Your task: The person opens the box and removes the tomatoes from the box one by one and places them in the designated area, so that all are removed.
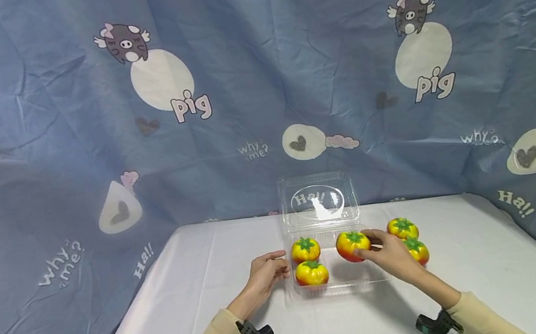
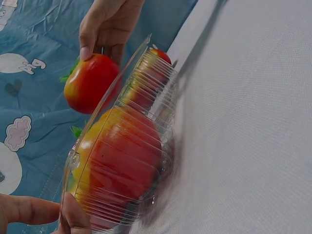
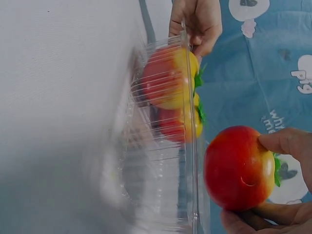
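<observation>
A clear plastic clamshell box lies with its lid up on the white table. Two red-and-yellow tomatoes with green leafy tops, a rear one and a front one, sit in its left part. My left hand pinches the box's left rim; in the left wrist view its fingers lie at the plastic edge. Above the right part of the box, my right hand holds another tomato between thumb and fingers. That held tomato is above the rim in the right wrist view.
Two more tomatoes, one behind and one in front, stand on the table right of the box, partly hidden by my right hand. The raised lid leans toward the blue patterned curtain behind the table.
</observation>
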A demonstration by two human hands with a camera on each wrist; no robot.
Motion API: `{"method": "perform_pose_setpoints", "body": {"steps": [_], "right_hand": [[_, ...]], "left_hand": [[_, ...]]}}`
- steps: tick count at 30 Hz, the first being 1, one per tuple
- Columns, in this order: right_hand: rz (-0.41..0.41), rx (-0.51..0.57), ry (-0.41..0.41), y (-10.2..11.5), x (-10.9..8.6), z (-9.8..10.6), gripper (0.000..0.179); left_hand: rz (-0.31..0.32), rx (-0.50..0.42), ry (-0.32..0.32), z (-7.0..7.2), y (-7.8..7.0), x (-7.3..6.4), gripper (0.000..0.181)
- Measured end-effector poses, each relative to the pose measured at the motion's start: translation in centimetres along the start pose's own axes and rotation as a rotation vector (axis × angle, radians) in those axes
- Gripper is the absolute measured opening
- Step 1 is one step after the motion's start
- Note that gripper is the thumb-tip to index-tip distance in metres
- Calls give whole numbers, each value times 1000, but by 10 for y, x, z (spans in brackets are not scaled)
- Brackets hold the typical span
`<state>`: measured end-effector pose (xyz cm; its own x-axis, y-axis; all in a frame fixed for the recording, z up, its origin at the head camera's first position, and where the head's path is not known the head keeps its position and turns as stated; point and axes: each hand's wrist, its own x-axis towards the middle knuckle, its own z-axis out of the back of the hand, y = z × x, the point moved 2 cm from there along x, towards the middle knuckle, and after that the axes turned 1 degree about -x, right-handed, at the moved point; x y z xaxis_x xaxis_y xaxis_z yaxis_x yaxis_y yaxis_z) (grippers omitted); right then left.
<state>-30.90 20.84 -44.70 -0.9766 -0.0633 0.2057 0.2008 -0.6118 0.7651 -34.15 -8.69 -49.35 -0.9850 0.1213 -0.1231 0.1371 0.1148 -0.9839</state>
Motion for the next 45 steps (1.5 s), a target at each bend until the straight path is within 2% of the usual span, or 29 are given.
{"method": "perform_pose_setpoints", "body": {"steps": [5, 11, 13, 25, 31, 40, 45], "right_hand": [[-9, -2, 21, -1, -5, 5, 58], [3, 4, 22, 1, -9, 10, 59], [7, 4, 23, 1, -10, 11, 59], [-35, -7, 7, -3, -21, 28, 63], [-31, -3, -2, -4, -27, 37, 65], [-11, -36, -26, -10, -37, 43, 59], [-30, -46, -22, -16, -43, 48, 61]], "left_hand": [[0, -4, 21, 1, -1, -1, 46], [-3, 4, 36, -4, -22, -21, 46], [-5, 2, 36, -5, -24, -24, 46], [-7, 4, 38, -6, -23, -24, 47], [-8, 7, 38, -5, -23, -22, 47], [-8, 1, 38, -5, -22, -21, 47], [-10, 3, 35, -4, -21, -21, 47]]}}
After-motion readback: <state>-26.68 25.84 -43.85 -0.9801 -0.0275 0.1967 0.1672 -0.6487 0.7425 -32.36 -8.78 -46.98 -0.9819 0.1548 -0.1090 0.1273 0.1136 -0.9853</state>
